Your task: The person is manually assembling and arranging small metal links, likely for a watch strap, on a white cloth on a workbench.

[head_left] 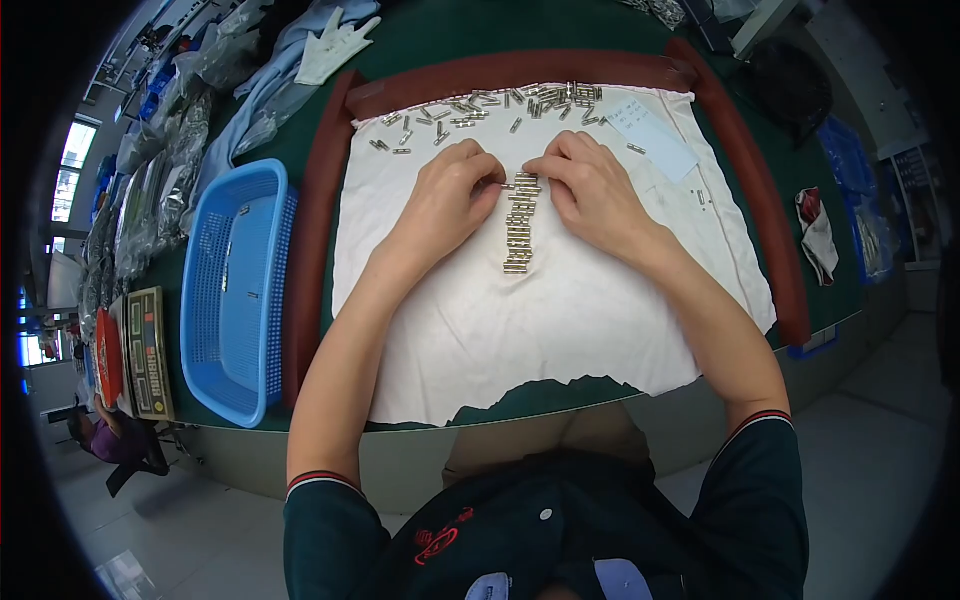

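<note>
On the white cloth, small shiny metal cylinders lie side by side in a narrow column that runs toward me. My left hand is closed at the column's upper left, thumb and forefinger pinched on one small metal cylinder whose end shows. Across from it, my right hand is closed with its fingertips at the column's far end; whatever they grip is hidden. Loose metal cylinders are heaped and scattered beyond both hands.
Dark red padded bars frame the cloth at left, back and right. A blue plastic basket with a few small pieces stands left. A paper slip lies at the cloth's far right. Left are a scale, bagged goods and, further off, a seated person.
</note>
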Tool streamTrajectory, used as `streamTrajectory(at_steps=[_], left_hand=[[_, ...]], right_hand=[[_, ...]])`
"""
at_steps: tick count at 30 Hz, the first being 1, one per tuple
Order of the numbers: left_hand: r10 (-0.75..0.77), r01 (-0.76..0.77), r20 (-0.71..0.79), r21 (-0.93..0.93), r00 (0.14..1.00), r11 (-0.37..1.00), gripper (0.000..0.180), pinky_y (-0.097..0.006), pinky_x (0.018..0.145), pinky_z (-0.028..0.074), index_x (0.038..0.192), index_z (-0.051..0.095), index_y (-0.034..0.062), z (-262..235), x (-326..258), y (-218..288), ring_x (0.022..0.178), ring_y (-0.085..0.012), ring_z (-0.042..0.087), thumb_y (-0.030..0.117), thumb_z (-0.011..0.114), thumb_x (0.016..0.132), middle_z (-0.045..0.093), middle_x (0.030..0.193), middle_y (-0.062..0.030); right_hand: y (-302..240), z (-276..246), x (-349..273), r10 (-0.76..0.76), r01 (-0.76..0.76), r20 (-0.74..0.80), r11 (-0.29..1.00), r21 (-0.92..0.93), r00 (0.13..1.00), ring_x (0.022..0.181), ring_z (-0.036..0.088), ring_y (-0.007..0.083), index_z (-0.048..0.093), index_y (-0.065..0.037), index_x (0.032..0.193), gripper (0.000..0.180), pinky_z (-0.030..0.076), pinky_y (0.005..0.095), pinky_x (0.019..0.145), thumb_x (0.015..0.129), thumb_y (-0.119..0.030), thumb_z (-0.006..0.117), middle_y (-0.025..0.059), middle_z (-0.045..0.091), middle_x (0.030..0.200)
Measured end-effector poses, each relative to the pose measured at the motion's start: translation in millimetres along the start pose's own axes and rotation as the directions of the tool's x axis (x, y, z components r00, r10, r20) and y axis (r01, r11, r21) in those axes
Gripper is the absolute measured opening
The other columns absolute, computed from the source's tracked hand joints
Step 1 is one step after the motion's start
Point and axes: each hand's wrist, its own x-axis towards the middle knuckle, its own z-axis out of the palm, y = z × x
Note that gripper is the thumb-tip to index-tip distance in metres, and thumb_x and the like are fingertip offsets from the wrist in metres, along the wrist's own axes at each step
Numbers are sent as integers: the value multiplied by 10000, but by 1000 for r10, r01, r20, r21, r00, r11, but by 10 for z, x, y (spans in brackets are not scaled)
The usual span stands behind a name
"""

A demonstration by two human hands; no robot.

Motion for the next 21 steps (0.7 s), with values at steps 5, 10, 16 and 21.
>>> streamTrajectory(at_steps=[5, 10, 16, 21], left_hand=[[-53, 52, -97, -10, 994, 999, 96, -328, 686, 510, 872, 646, -35, 10, 105, -108, 724, -236, 633, 40, 647, 812, 649, 820, -132], [-23, 19, -81, -50, 996, 999, 98, -332, 693, 504, 884, 640, -36, 171, 194, -20, 743, -243, 633, 43, 629, 827, 643, 837, -130], [82, -83, -145, 0, 986, 997, 106, -356, 740, 506, 886, 636, -29, 34, -101, 40, 852, -269, 613, -47, 565, 810, 587, 920, -133], [104, -107, -125, -19, 987, 994, 215, -375, 706, 478, 912, 648, 3, -23, -548, 129, 811, -282, 574, -69, 609, 714, 575, 865, -106]], right_hand=[[-22, -11, -9, 1, 0, 19, 1000, -23, 1000, 902, 557, 265, 691, -19, 983, 278, 446, 378, 807, 755, 68, 556, 100, 564, 906], [-2, 19, -2, 99, -98, -25, 994, 45, 995, 886, 570, 267, 709, -19, 934, 216, 460, 388, 791, 763, 31, 586, 97, 597, 877], [-70, -54, -65, 21, -20, -116, 1000, 15, 993, 827, 575, 269, 688, -2, 889, 192, 464, 378, 737, 721, 54, 614, 94, 596, 851], [-273, -121, -218, -195, 195, -63, 981, 3, 979, 778, 565, 251, 679, -4, 903, 253, 445, 358, 682, 663, 68, 645, 86, 582, 823]])
